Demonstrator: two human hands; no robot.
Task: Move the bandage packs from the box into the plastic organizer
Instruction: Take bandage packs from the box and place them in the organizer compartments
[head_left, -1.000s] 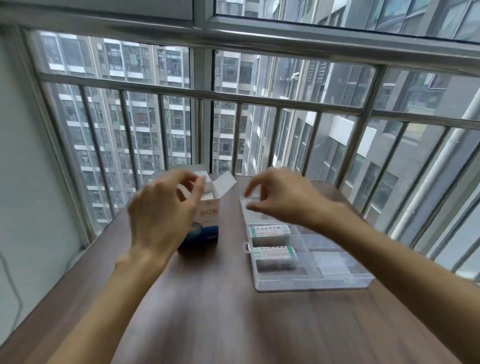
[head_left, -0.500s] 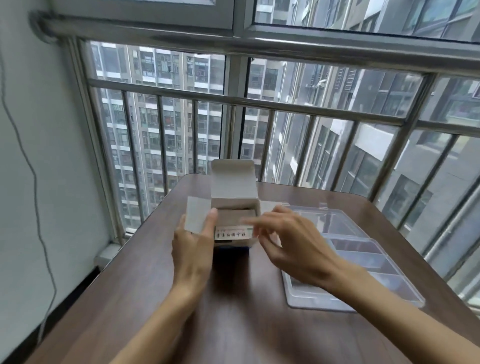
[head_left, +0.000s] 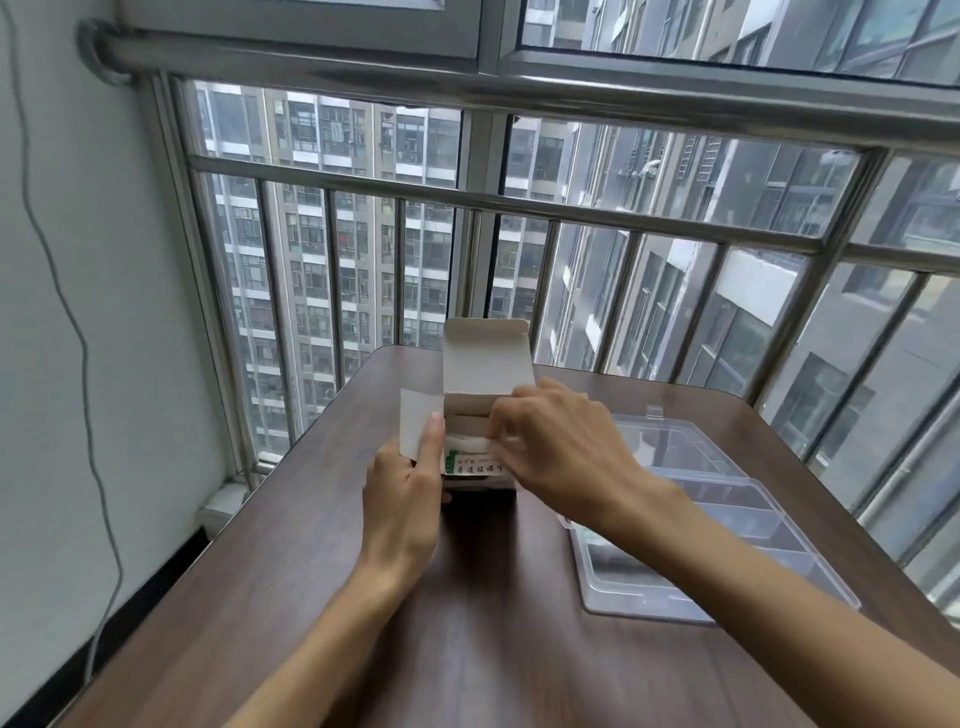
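Observation:
A small white cardboard box (head_left: 485, 364) stands open in the middle of the table, its lid flap upright. Inside it shows a white bandage pack (head_left: 474, 466) with green print. My left hand (head_left: 405, 499) grips the box's left side, index finger against the side flap. My right hand (head_left: 561, 447) reaches into the box opening from the right, fingertips pinched on the top of a pack. The clear plastic organizer (head_left: 727, 519) lies to the right with its lid open; my right forearm hides its near-left corner.
The dark wooden table (head_left: 467, 623) ends close behind the box at a steel window railing (head_left: 519, 208). A white wall with a hanging grey cable (head_left: 78, 338) is on the left.
My right hand has moved from in front of the box into its opening, and its fingers have closed on a pack. My left hand stays on the box's side. The view has shifted slightly.

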